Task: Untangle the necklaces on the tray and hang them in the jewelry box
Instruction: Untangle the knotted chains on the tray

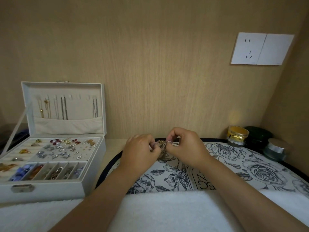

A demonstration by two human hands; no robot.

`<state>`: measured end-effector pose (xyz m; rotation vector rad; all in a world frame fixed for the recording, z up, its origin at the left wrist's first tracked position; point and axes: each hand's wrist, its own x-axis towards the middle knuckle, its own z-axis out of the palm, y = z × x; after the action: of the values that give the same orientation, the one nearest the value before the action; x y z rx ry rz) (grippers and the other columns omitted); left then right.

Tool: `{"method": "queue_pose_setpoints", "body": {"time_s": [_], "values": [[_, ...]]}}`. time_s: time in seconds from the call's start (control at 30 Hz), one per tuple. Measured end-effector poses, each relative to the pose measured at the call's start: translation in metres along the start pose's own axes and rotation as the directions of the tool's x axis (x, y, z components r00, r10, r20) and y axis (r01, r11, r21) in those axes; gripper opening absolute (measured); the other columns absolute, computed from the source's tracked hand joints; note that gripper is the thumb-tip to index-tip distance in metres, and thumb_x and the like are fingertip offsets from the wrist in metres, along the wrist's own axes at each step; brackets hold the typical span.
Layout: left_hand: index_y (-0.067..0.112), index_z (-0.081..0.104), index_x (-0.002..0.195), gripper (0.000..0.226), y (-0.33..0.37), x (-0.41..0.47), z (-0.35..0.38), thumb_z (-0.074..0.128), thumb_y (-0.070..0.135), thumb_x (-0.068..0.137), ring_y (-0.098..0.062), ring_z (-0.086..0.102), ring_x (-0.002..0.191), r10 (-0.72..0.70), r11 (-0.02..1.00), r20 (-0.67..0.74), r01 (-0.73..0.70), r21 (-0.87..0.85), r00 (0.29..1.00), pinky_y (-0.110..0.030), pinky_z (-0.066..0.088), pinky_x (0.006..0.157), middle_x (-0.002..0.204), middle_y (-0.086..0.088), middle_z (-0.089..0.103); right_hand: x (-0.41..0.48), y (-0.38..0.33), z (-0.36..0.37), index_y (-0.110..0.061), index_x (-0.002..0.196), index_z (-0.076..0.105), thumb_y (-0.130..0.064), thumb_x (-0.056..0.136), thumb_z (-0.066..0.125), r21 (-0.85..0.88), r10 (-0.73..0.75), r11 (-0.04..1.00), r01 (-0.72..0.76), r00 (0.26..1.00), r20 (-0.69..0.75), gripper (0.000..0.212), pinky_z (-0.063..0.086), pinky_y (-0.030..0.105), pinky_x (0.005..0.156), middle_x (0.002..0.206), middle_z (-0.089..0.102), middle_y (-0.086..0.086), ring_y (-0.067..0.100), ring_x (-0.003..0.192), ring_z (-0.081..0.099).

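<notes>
A tangle of thin necklace chains (163,149) hangs between my two hands over the far part of the flower-printed tray (250,166). My left hand (140,150) pinches the chains on the left side, and my right hand (185,146) pinches them on the right, fingers curled. The lower clump of chain dangles just above the tray. The white jewelry box (55,188) stands open at the left. Several necklaces (64,108) hang from hooks inside its raised lid.
The box's lower tray holds earrings, rings and beads in compartments. A gold-banded jar (237,135), a dark green jar (258,135) and a silver-lidded glass jar (275,149) stand at the right by the wall. A white towel (167,211) lies in front. A wall socket (260,48) sits above.
</notes>
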<state>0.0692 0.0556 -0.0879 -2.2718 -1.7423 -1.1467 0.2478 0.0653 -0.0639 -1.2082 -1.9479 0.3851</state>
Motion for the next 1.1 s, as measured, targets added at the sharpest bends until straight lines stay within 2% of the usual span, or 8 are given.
{"method": "queue_pose_setpoints", "body": {"time_s": [0.07, 0.2, 0.4, 0.53, 0.63, 0.8, 0.9, 1.1], "values": [[0.026, 0.062, 0.086, 0.004, -0.001, 0.0, -0.001, 0.063, 0.024, 0.089, -0.007, 0.055, 0.081, -0.025, 0.983, 0.019, 0.028, -0.179, 1.0, -0.027, 0.045, 0.078, 0.076, 0.017, 0.058, -0.001, -0.001, 0.0, -0.023, 0.081, 0.065, -0.016, 0.081, 0.073, 0.013, -0.044, 0.999, 0.044, 0.999, 0.01, 0.01, 0.035, 0.012, 0.053, 0.082, 0.067, -0.008, -0.004, 0.056, 0.054], [0.032, 0.061, 0.117, 0.037, 0.003, -0.002, -0.006, 0.068, 0.011, 0.088, 0.005, 0.063, 0.096, -0.092, 0.817, 0.167, 0.17, -0.551, 0.982, -0.006, 0.045, 0.082, 0.098, 0.015, 0.071, -0.002, -0.002, -0.001, -0.02, 0.082, 0.066, -0.012, 0.084, 0.072, 0.037, -0.095, 0.995, 0.095, 0.996, -0.003, 0.01, 0.036, 0.01, 0.054, 0.079, 0.065, -0.007, -0.003, 0.057, 0.055], [0.025, 0.077, 0.097, 0.013, 0.004, 0.002, -0.007, 0.075, 0.017, 0.086, -0.011, 0.067, 0.083, -0.141, 0.77, 0.173, 0.218, -0.599, 0.975, -0.02, 0.054, 0.076, 0.085, 0.007, 0.073, -0.003, -0.003, -0.003, -0.026, 0.082, 0.068, -0.019, 0.083, 0.075, 0.048, -0.085, 0.995, 0.087, 0.996, -0.041, 0.01, 0.036, 0.013, 0.053, 0.076, 0.066, -0.011, 0.0, 0.058, 0.056], [0.032, 0.071, 0.083, 0.014, 0.012, 0.003, -0.01, 0.065, 0.021, 0.091, -0.011, 0.056, 0.059, -0.105, 0.874, 0.115, 0.147, -0.462, 0.988, -0.023, 0.047, 0.058, 0.07, 0.026, 0.064, -0.002, -0.007, -0.003, -0.03, 0.079, 0.059, -0.029, 0.08, 0.07, -0.326, -0.099, 0.943, 0.071, 0.993, -0.071, 0.011, 0.04, 0.02, 0.053, 0.07, 0.061, -0.014, 0.004, 0.065, 0.057], [0.026, 0.064, 0.076, 0.023, 0.016, 0.002, -0.011, 0.054, 0.018, 0.096, -0.001, 0.047, 0.048, -0.113, 0.868, 0.17, 0.18, -0.463, 0.979, -0.014, 0.037, 0.048, 0.056, 0.015, 0.056, 0.0, -0.006, -0.008, -0.027, 0.077, 0.049, -0.024, 0.079, 0.067, -0.472, -0.094, 0.88, 0.048, 0.993, -0.074, 0.018, 0.032, 0.022, 0.05, 0.066, 0.055, -0.01, 0.009, 0.06, 0.051], [0.023, 0.068, 0.083, 0.022, 0.012, 0.003, -0.011, 0.054, 0.016, 0.097, -0.015, 0.062, 0.071, -0.212, 0.722, 0.312, 0.364, -0.589, 0.926, -0.037, 0.054, 0.071, 0.073, 0.009, 0.068, 0.002, 0.006, -0.016, -0.027, 0.076, 0.057, -0.011, 0.079, 0.07, -0.009, 0.084, 0.996, -0.084, 0.99, 0.112, 0.021, 0.045, 0.026, 0.059, 0.07, 0.059, -0.01, 0.002, 0.057, 0.05], [0.019, 0.068, 0.082, 0.024, 0.011, 0.006, -0.012, 0.052, 0.012, 0.097, -0.01, 0.061, 0.073, -0.234, 0.672, 0.323, 0.392, -0.627, 0.917, -0.028, 0.05, 0.076, 0.075, 0.007, 0.07, 0.0, 0.003, -0.014, -0.021, 0.073, 0.066, -0.011, 0.086, 0.069, 0.224, 0.092, 0.96, -0.168, 0.944, 0.317, 0.017, 0.047, 0.023, 0.064, 0.072, 0.063, -0.006, 0.005, 0.062, 0.054], [0.019, 0.069, 0.089, 0.017, 0.005, 0.009, -0.017, 0.056, 0.013, 0.098, -0.008, 0.055, 0.065, -0.122, 0.68, 0.383, 0.358, -0.639, 0.916, -0.024, 0.046, 0.068, 0.068, 0.009, 0.064, 0.002, -0.002, -0.015, -0.008, 0.097, 0.069, -0.006, 0.097, 0.054, 0.369, 0.165, 0.842, -0.394, 0.838, 0.52, 0.015, 0.031, 0.019, 0.04, 0.072, 0.068, 0.005, 0.015, 0.048, 0.054]]}}
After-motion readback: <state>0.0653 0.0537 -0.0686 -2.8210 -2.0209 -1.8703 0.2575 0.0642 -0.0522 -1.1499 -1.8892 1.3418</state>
